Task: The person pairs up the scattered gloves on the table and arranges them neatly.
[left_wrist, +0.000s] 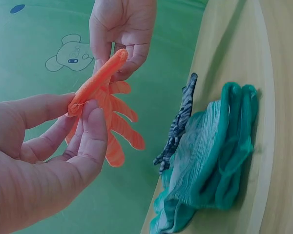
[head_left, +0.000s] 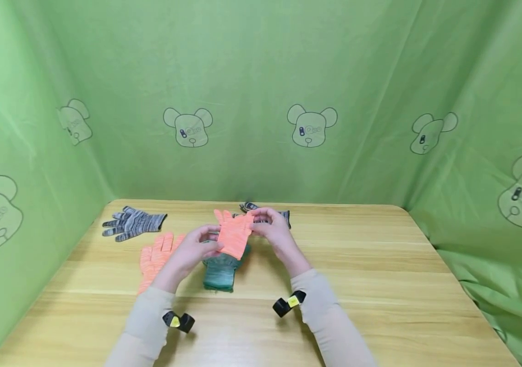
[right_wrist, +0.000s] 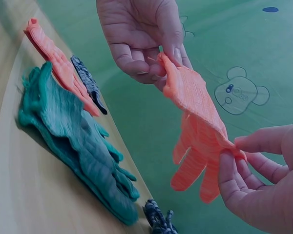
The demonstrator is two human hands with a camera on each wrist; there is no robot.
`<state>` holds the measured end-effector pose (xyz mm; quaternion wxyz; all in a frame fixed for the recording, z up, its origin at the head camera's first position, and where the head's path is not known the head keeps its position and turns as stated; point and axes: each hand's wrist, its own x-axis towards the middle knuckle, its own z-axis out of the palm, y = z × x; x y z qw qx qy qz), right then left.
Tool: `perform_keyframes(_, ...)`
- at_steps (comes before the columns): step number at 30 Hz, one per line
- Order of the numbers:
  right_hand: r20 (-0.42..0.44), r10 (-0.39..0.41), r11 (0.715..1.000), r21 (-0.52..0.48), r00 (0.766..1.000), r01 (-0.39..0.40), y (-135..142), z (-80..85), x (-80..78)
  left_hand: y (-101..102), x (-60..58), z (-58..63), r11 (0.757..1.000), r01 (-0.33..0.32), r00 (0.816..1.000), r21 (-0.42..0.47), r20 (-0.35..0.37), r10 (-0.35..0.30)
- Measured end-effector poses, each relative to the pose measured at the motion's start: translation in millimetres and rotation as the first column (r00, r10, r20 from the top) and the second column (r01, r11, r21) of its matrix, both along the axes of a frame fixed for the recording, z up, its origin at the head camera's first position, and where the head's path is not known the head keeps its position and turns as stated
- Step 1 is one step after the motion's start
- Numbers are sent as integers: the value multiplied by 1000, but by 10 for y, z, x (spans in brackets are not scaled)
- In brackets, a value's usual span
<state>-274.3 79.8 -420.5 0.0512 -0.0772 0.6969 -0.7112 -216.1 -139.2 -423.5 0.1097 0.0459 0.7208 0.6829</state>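
An orange knit glove [head_left: 235,235] hangs in the air between both hands, its cuff toward the person and its fingers pointing away. My left hand [head_left: 195,248] pinches one corner of the cuff between thumb and fingers, as the left wrist view shows closely. At the glove's other side, my right hand [head_left: 273,230] pinches the edge between thumb and fingertips, plain in the right wrist view. Below them on the table lie green gloves [right_wrist: 73,141], stacked with cuffs toward the person. A second orange glove [head_left: 154,257] lies flat to the left, partly covered by the left forearm.
A grey-black striped glove [head_left: 133,223] lies at the table's back left. Another striped glove [head_left: 283,218] lies at the back, partly hidden behind the right hand. Green curtains printed with bear heads surround the wooden table [head_left: 380,285] at the back and sides.
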Motion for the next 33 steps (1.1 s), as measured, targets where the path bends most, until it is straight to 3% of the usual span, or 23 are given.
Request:
perform_keyframes(7,-22,-11,1000,-14,1000,10,-158,-21,9,-150,66,-13,999,-10,1000,-32,-23,9)
perform_keyframes(23,-57,52,999,-13,997,-53,-514,-38,83,-462,209,-7,991,-55,998,-119,-34,51)
perform_keyframes(33,-52,87,996,7,995,-87,-730,-57,116,-681,328,12,990,-67,997,-125,-44,61)
